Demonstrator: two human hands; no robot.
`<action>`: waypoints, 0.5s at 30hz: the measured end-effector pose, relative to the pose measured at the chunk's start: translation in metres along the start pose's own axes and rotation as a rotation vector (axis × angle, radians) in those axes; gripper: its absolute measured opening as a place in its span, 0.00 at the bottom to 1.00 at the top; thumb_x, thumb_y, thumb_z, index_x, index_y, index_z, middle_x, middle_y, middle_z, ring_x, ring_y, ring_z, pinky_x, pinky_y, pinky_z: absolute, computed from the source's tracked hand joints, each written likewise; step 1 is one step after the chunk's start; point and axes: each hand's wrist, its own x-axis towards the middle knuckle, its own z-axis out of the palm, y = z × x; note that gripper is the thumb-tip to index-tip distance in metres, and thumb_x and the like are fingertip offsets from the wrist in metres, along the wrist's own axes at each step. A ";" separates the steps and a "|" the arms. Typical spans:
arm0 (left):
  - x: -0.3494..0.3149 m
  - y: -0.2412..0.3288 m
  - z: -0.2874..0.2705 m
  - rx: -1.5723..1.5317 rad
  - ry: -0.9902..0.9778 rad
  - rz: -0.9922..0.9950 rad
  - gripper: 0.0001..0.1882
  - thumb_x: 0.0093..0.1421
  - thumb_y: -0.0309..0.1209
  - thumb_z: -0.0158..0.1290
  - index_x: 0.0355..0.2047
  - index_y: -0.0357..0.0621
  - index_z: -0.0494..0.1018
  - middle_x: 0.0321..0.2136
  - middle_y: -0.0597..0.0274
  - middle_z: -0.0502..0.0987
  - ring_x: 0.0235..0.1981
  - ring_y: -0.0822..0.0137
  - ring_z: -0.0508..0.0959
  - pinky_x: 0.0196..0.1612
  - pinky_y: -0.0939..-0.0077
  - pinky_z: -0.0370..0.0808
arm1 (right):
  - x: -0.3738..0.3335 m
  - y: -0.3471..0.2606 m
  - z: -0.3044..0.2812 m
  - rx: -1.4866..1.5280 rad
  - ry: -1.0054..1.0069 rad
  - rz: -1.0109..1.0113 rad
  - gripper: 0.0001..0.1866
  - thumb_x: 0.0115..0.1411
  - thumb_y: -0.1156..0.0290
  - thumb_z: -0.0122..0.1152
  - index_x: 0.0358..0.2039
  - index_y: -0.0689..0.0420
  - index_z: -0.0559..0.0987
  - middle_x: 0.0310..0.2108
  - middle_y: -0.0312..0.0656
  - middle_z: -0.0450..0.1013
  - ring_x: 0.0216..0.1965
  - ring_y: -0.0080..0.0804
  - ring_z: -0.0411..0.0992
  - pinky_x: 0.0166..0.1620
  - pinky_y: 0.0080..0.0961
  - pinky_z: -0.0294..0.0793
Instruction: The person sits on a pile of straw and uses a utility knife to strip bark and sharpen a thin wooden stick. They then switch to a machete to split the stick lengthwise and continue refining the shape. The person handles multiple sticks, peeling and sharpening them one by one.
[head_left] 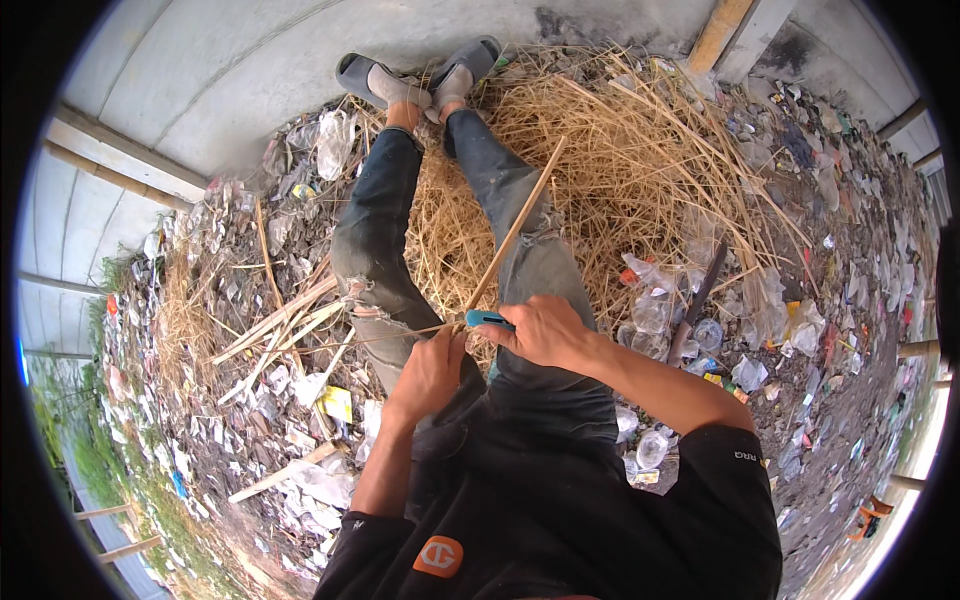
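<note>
My right hand is closed around a teal utility knife in front of my lap. Right beside it, my left hand pinches a bamboo strip whose long end slants up and to the right over my leg. The knife lies against the strip's near end, its blade too small to make out. A thin sliver sticks out leftward from my left fingers. Between and beyond my outstretched legs spreads a heap of pale bamboo shavings.
Split bamboo pieces lie left of my knee. To the right, a long dark blade rests among plastic cups and bags. Litter covers the ground on both sides. A pale wall stands just past my feet, with a wooden post.
</note>
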 end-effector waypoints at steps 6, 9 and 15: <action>-0.073 -0.022 -0.021 0.071 -0.141 0.052 0.17 0.73 0.37 0.46 0.33 0.33 0.71 0.18 0.43 0.74 0.22 0.39 0.75 0.27 0.52 0.68 | 0.013 0.243 -0.125 -0.096 0.566 0.671 0.42 0.73 0.38 0.42 0.13 0.60 0.73 0.07 0.36 0.59 0.09 0.29 0.57 0.16 0.36 0.53; -0.070 -0.012 -0.035 -0.022 -0.050 -0.162 0.19 0.73 0.37 0.46 0.31 0.33 0.70 0.17 0.44 0.72 0.19 0.46 0.75 0.25 0.56 0.67 | 0.002 0.222 -0.163 -0.098 0.692 0.576 0.42 0.72 0.36 0.44 0.13 0.62 0.72 0.08 0.38 0.58 0.12 0.31 0.57 0.20 0.38 0.54; -0.003 0.015 -0.016 0.009 0.138 -0.035 0.15 0.72 0.33 0.48 0.33 0.31 0.70 0.22 0.32 0.75 0.29 0.30 0.76 0.30 0.43 0.69 | 0.014 0.062 -0.116 0.109 0.437 0.285 0.38 0.71 0.38 0.48 0.19 0.62 0.76 0.09 0.39 0.60 0.13 0.32 0.60 0.21 0.38 0.58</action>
